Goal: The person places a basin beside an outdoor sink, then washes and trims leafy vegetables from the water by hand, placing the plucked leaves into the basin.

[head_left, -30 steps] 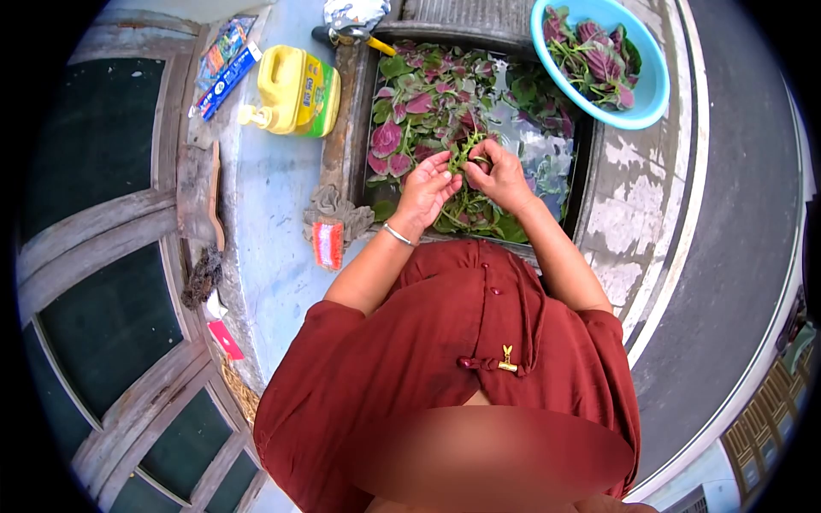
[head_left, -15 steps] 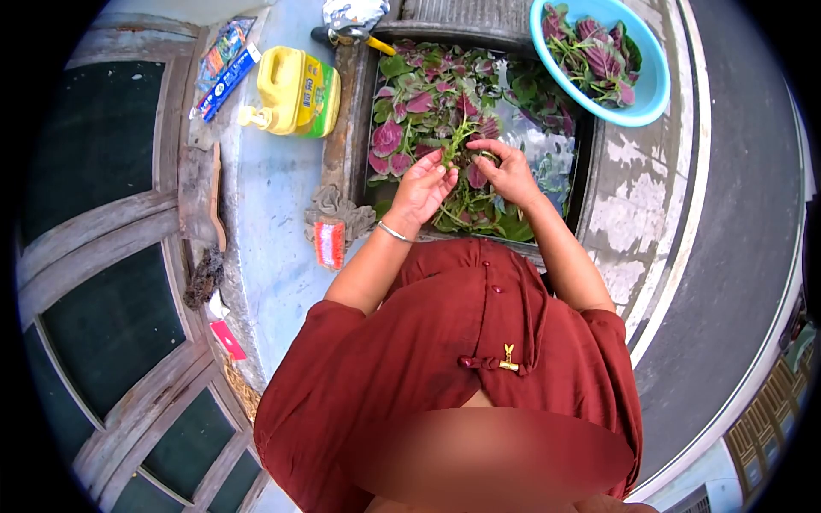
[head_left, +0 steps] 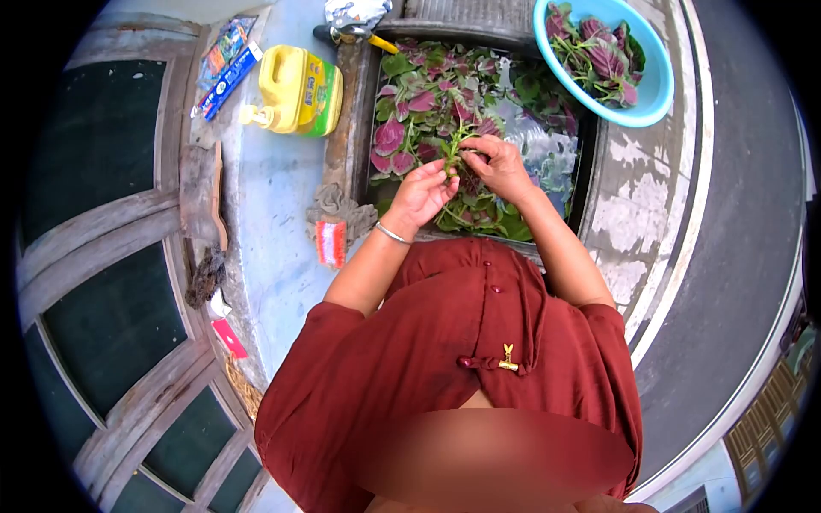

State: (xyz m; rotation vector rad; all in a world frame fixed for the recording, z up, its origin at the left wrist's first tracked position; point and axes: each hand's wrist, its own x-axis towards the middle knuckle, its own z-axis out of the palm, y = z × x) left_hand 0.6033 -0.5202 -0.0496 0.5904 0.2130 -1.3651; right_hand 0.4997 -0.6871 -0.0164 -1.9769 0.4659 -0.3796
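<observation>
Over a dark sink (head_left: 585, 162) of water and floating red amaranth leaves (head_left: 389, 137), my left hand (head_left: 419, 198) pinches a green amaranth sprig (head_left: 454, 151) between thumb and fingertips. My right hand (head_left: 503, 173), fingers bent together, grips the same sprig from the right side. Its fingertips meet the stem close to the left hand's. More leaves (head_left: 483, 218) lie in the water just below both hands. The sprig's lower end is partly hidden by my fingers.
A light blue basin (head_left: 663, 94) with amaranth rests at the sink's far right corner. On the left ledge stand a yellow jug (head_left: 291, 90), a red-and-white brush (head_left: 329, 244), a grey rag (head_left: 338, 205) and a blue box (head_left: 231, 81). A yellow-handled tool (head_left: 380, 43) lies at the far left corner.
My right hand has moved left and slightly up, closing in on the sprig beside my left hand. The left hand stays nearly in place.
</observation>
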